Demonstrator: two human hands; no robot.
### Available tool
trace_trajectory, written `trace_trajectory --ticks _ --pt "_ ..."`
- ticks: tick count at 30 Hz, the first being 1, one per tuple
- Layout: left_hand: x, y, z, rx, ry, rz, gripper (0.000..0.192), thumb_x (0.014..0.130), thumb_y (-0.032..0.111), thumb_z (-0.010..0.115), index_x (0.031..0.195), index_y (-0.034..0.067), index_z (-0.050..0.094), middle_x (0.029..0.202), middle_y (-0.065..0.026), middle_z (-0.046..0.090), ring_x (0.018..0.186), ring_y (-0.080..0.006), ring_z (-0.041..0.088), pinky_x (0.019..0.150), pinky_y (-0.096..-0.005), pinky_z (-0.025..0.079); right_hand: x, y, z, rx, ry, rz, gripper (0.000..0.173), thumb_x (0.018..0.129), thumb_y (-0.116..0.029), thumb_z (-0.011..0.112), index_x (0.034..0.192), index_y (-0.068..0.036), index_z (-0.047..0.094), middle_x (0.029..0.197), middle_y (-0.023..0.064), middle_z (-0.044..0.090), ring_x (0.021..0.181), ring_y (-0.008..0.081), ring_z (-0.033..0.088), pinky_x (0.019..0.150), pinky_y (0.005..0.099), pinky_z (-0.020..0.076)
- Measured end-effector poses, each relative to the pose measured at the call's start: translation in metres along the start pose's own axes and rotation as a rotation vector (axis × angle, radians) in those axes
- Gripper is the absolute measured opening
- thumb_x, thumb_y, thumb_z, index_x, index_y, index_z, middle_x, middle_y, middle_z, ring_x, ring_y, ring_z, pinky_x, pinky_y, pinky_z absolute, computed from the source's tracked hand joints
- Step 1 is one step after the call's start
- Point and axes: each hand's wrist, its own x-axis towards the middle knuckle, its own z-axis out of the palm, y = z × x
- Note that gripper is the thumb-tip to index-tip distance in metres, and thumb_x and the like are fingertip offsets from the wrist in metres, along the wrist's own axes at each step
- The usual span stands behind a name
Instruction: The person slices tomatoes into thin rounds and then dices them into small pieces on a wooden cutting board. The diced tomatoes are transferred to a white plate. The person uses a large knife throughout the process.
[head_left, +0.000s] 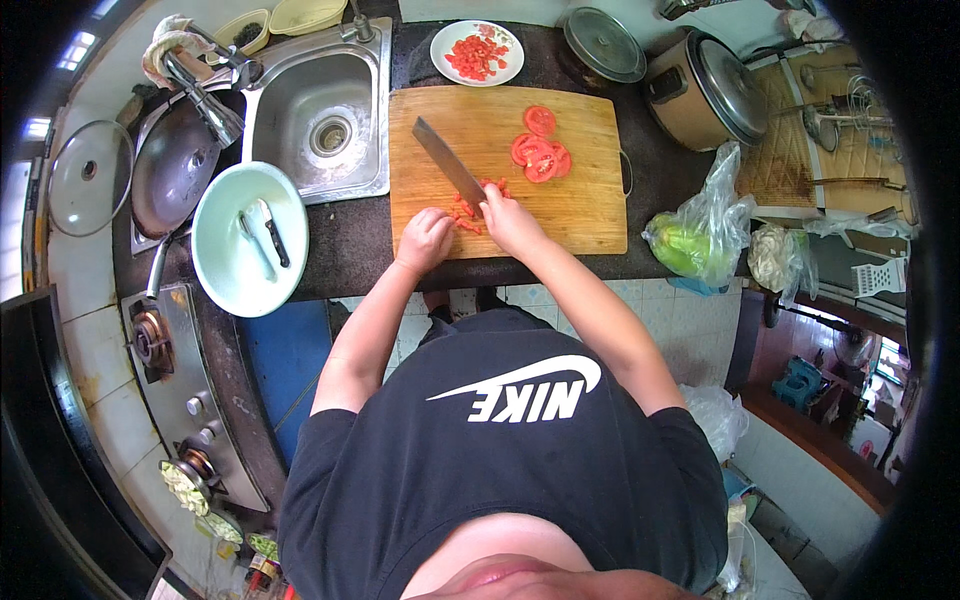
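A wooden cutting board (480, 120) lies on the dark counter before me. My right hand (512, 223) grips a kitchen cleaver (448, 161) whose blade points up and to the left across the board. My left hand (426, 238) rests at the board's lower left with its fingers curled, beside small cut tomato pieces (466, 223); whether it pinches a piece is hidden. Several round tomato slices (540, 156) lie at the board's upper right. Behind the board, diced tomato (475, 58) sits on a white plate (442, 51) with a floral pattern.
Left of the board is a steel sink (315, 82); a pale green basin (217, 247) holding a knife (276, 238) and a peeler-like tool stands nearer. A wok (176, 161) is farther left. Rightward are a lidded pot (604, 45), a rice cooker (690, 97) and bagged green vegetables (686, 244).
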Motion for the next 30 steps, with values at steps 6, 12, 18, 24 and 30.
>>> trace_trajectory --ticks 6,12,18,24,30 --pt "-0.014 0.002 -0.021 0.053 0.165 -0.179 0.014 0.071 -0.001 0.065 0.084 0.002 0.059 0.087 -0.0126 0.059 0.084 -0.0303 0.059 0.076 -0.0375 0.049 -0.039 -0.008 0.002 -0.118 -0.191 -0.036 0.018 0.091 -0.016 0.042 0.102 -0.002 0.040 0.069 0.0259 0.061 0.067 0.0429 0.062 0.060 0.0534 0.0488" --pt "-0.023 0.008 -0.030 0.067 0.199 -0.258 0.013 0.072 -0.001 0.065 0.083 0.002 0.059 0.086 -0.0130 0.058 0.083 -0.0308 0.058 0.075 -0.0372 0.049 -0.039 0.003 0.013 -0.230 -0.223 -0.034 0.016 0.089 -0.012 0.042 0.102 -0.002 0.040 0.069 0.0250 0.062 0.068 0.0404 0.064 0.061 0.0511 0.0502" --pt "-0.013 0.015 -0.038 0.063 0.239 -0.260 0.011 0.074 0.000 0.065 0.084 0.002 0.060 0.087 -0.0131 0.059 0.084 -0.0308 0.058 0.077 -0.0382 0.048 -0.031 0.029 -0.020 -0.204 -0.089 -0.075 0.017 0.092 -0.022 0.047 0.100 -0.007 0.042 0.070 0.0230 0.061 0.067 0.0430 0.060 0.058 0.0528 0.0469" --pt "0.039 0.020 -0.071 0.101 0.424 -0.395 0.015 0.079 0.004 0.064 0.094 0.004 0.062 0.098 -0.0146 0.059 0.094 -0.0312 0.055 0.083 -0.0397 0.044 -0.039 0.045 -0.049 -0.429 0.005 -0.346 0.019 0.081 -0.021 0.060 0.089 -0.009 0.049 0.068 0.0146 0.060 0.065 0.0334 0.063 0.055 0.0450 0.0508" --pt "0.088 0.045 -0.054 0.081 -0.687 -0.142 0.044 0.090 0.037 0.052 0.133 0.034 0.048 0.151 -0.0161 0.015 0.137 -0.0364 0.020 0.107 -0.0613 0.016 -0.048 0.050 -0.053 -0.521 0.052 -0.457 0.022 0.072 -0.020 0.067 0.085 -0.011 0.051 0.069 0.0095 0.058 0.064 0.0299 0.063 0.054 0.0407 0.0515"
